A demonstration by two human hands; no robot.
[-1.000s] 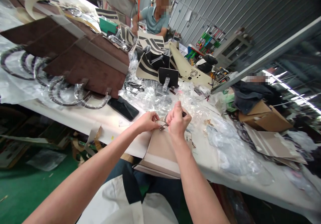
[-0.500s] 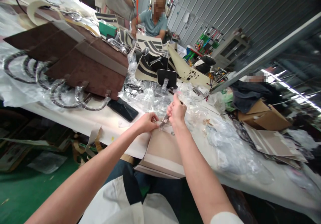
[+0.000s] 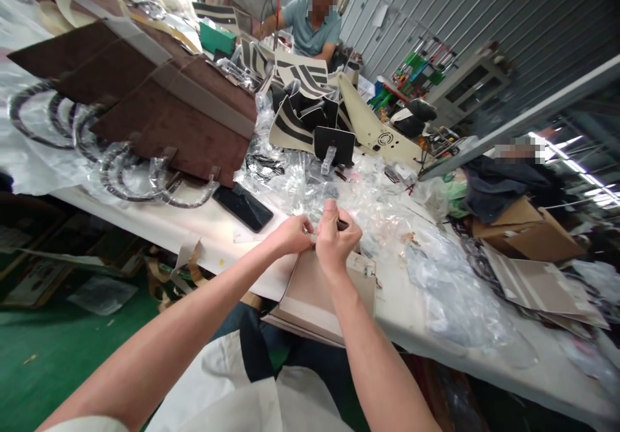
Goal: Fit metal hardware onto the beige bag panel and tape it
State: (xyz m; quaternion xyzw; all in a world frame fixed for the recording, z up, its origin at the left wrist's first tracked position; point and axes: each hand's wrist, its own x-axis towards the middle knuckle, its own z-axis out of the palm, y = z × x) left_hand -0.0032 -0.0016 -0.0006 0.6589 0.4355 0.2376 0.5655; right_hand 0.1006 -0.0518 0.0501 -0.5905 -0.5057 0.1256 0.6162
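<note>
A taupe bag panel (image 3: 310,293) lies at the table's front edge, partly over my lap. My left hand (image 3: 295,235) is closed in a pinch at the panel's far left corner; whatever sits between the fingertips is too small to make out. Right beside it, my right hand (image 3: 334,235) is wrapped in a fist, thumb up, around a dark-handled metal tool (image 3: 342,225). Only the handle's end shows now, and the tool's tip is hidden behind the hand. Small metal fittings (image 3: 367,269) show at the panel's far right edge.
Left stand brown bag pieces (image 3: 179,122) with plastic-wrapped handles (image 3: 128,190), beside a black phone (image 3: 245,207). Clear plastic wrap (image 3: 450,296) covers much of the right side. Behind are a small black stand (image 3: 334,146), striped pieces (image 3: 290,128) and a seated person (image 3: 314,25).
My right fist has turned upright and moved closer to my left hand, hiding the tool's metal part. More of the panel's right edge shows. The whole view has shifted slightly.
</note>
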